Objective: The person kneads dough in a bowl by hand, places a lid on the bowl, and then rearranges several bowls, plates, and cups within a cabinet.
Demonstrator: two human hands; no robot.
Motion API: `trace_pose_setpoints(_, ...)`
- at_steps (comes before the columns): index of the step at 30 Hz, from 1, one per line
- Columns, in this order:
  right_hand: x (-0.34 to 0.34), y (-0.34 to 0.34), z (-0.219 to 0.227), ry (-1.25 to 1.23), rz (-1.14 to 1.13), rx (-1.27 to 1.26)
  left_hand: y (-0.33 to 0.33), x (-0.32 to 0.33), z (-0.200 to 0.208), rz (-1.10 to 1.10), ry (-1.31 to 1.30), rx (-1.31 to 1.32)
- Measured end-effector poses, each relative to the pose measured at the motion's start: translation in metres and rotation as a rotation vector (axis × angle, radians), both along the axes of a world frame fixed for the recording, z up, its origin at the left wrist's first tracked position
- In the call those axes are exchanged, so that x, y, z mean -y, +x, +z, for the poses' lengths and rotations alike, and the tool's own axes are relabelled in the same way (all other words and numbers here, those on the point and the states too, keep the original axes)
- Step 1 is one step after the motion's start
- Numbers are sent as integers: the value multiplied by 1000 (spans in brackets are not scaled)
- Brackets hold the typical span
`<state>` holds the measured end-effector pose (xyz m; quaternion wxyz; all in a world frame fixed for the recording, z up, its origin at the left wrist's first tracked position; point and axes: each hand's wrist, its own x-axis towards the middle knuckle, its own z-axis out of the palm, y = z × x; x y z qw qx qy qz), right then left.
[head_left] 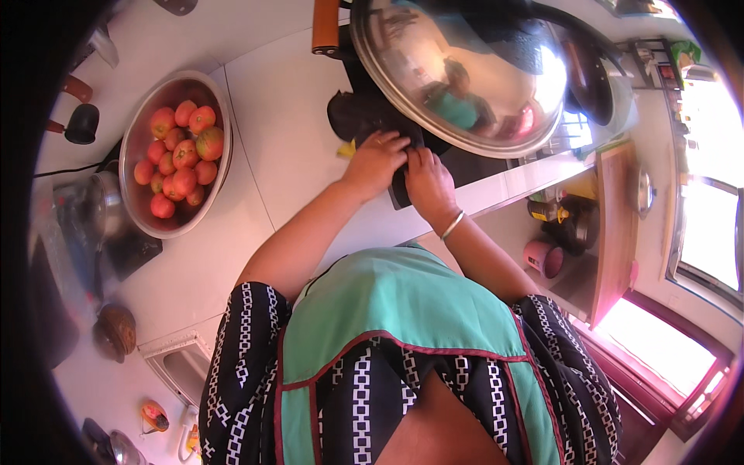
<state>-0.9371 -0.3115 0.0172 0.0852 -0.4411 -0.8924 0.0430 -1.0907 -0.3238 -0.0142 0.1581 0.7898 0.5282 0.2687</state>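
Note:
My left hand (377,164) and my right hand (431,186) meet at the counter's front edge, fingers bent and closed on a crumpled dark cloth or bag (350,112). Its exact kind I cannot make out. Part of it lies under my fingers, beside a dark cooktop (399,191). A small yellow piece (346,148) shows by my left hand's knuckles. Just beyond my right hand leans a large shiny domed metal lid (473,85), whose rim hangs over the cooktop.
A steel bowl (227,147) of tomatoes (184,153) stands on the white counter (263,147) to the left. An orange-brown handle (325,27) juts out behind the lid. A black pan (589,81) is at the far right. Below, an open shelf holds a pink cup (542,259).

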Motion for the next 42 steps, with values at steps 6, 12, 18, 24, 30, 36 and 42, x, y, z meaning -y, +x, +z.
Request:
trace_pose_setpoints(6, 11, 74, 0, -5, -53, 22, 76, 11, -4, -4, -52, 88)
trace_pose_setpoints(12, -22, 144, -5, -28, -231, 41, 154, -37, -4, -89, -109, 111)
trace_pose_setpoints(18, -2, 145, -9, -159, -87, -56, 154, 12, 3, 101, -82, 22)
trace_pose_setpoints(24, 10, 45, -19, 14, 273, -174, 76, 70, 0, 545, 38, -78)
trace_pose_setpoints(30, 73, 48, -6, -294, 458, -180, 71, 162, 27, 541, -296, 168)
trace_pose_setpoints(36, 120, 37, 24, -539, 421, -173, 45, 216, 46, 447, -225, 168)
trace_pose_setpoints(42, 166, -62, 52, -524, 619, -395, -46, 284, 89, 623, -77, 38)
